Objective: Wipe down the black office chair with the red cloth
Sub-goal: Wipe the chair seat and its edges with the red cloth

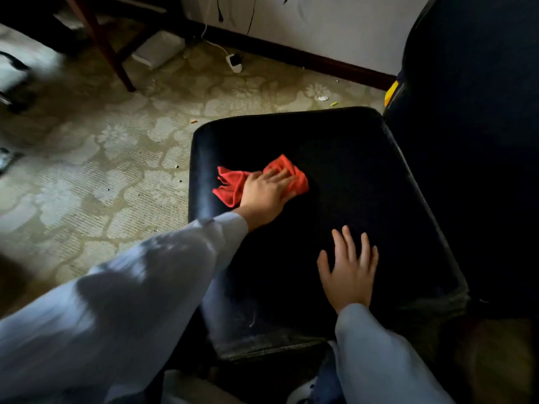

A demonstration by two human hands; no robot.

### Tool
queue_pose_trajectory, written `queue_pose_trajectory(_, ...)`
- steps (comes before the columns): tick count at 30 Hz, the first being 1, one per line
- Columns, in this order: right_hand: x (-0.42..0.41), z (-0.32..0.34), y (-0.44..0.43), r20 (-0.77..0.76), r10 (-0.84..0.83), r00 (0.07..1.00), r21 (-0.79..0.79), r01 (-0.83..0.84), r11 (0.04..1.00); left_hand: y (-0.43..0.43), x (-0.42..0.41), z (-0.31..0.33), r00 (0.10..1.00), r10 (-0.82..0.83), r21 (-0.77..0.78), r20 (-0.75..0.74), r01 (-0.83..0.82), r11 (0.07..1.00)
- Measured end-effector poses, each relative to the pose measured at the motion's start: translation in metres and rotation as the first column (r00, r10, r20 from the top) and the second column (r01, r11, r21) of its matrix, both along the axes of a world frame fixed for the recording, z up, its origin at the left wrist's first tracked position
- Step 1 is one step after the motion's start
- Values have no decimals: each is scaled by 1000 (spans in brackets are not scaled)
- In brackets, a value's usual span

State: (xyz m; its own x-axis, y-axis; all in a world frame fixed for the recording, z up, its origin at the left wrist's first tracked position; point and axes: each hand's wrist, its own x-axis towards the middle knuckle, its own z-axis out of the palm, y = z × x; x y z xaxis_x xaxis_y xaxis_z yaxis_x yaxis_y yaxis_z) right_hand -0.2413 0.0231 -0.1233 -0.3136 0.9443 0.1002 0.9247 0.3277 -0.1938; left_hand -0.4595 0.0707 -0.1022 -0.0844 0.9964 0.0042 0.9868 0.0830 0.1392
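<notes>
While left hand [267, 196] presses, red cloth [230, 186] beneath fingers [281, 174]; on chair seat [350, 170]

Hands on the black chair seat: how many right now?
2. The left hand presses the crumpled red cloth at the seat's left-middle; the right hand lies flat on the black padded seat, nearer the camera. No others visible.

red cloth [230, 185]: crumpled, on seat's left-centre | black office chair [350, 170]: glossy padded seat, backrest at right
</notes>
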Motion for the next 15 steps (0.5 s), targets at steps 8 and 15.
queue_pose_trajectory(8, -3, -1, -4, -86, -31, 996, -75, 25, 997, -82, 39, -7, 929, -371, 141, 6, 366, 920)
queue_pose_trajectory(15, 1, 4, -4, -139, -29, 990, -178, 4, 984, -117, 41, 4, 819, -502, 41, 278, 512, 858)
